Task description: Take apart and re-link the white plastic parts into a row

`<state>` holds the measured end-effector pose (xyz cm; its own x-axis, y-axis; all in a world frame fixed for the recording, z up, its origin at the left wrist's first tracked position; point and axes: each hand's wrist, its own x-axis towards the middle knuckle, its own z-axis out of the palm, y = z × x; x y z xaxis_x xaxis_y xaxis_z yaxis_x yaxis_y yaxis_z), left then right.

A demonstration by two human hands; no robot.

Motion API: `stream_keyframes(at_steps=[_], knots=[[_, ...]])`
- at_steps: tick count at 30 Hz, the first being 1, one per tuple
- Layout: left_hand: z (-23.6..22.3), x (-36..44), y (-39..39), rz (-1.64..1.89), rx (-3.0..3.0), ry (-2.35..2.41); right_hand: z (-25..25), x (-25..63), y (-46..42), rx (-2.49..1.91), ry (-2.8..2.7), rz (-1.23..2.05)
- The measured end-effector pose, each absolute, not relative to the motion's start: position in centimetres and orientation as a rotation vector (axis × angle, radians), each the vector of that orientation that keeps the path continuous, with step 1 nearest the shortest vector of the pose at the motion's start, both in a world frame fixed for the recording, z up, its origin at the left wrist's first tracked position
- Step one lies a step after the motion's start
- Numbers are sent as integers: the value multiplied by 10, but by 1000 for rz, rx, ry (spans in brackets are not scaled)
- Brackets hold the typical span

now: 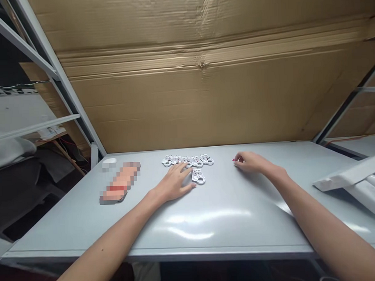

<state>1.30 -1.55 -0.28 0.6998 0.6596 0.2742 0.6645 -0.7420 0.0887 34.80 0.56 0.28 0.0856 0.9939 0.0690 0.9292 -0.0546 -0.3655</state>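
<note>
Several small white plastic pieces with holes (188,160) lie in a row on the grey table (208,213), with one more piece (198,176) just in front of the row. My left hand (173,182) lies flat on the table, fingers stretched out, fingertips touching the row near its middle. My right hand (248,161) rests on the table to the right of the row, well apart from it, its fingers curled under. Nothing shows in them.
A blurred pinkish oblong object (121,183) and a small white item (109,162) lie at the table's left. White foam or plastic bars (351,178) lie at the right edge. A cardboard sheet (203,74) stands behind the table, with metal shelving on both sides.
</note>
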Motion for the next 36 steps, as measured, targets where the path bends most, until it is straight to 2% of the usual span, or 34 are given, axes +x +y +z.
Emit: stream_keyframes(at_steps=[3, 8, 17, 22, 36], knots=[[-3, 13, -16, -432, -2872, -1135, 6, 340, 4, -2085, -1926, 395], [-3, 13, -16, -431, -2873, -1143, 10, 328, 2, -2044, -2035, 392], [-5, 12, -16, -440, -2877, -1146, 11, 337, 6, -2132, -1794, 225], [-4, 12, -16, -429, -2882, -1158, 3, 336, 9, -2172, -1839, 212], [0, 13, -19, -397, -2872, -1192, 3, 306, 6, -1944, -2100, 242]])
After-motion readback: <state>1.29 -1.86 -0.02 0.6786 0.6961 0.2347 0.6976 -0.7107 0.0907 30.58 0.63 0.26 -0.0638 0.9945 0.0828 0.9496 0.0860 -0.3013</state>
